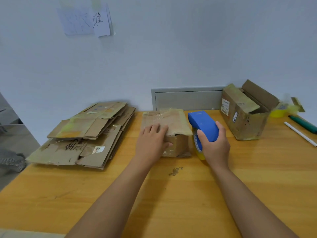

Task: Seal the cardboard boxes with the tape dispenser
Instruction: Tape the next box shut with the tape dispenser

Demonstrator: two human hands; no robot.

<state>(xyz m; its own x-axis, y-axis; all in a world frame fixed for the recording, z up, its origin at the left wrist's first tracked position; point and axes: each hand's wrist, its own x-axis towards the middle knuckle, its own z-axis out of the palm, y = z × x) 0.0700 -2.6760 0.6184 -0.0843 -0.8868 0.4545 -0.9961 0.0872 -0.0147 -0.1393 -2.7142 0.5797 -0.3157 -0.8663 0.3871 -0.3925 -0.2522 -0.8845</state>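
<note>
Two bare hands work at centre frame over a wooden desk point(223, 194). Left hand point(152, 140) lies flat on the near top edge of a small cardboard box point(173, 121); fingers point(154, 128) straight and slightly spread across the flap, thumb down against the front face. Box top shows glossy tape, with a ragged flap edge at the near right corner. Right hand point(212, 145) grips a blue tape dispenser point(203, 125) just right of the box; fingers curled round the blue cover, thumb on its left side. Yellow tape roll point(200, 153) shows under the hand, low by the desk; cannot tell whether it touches.

Left of frame: stack of flattened cardboard point(85, 134) at the desk's edge. Upper right: second box point(245, 114) with flaps open, well apart from the first. Far right edge: green marker point(303, 124), white pen point(300, 133), another yellow tape roll point(277, 112). Paper notes point(85, 21) hang on the wall, upper left.
</note>
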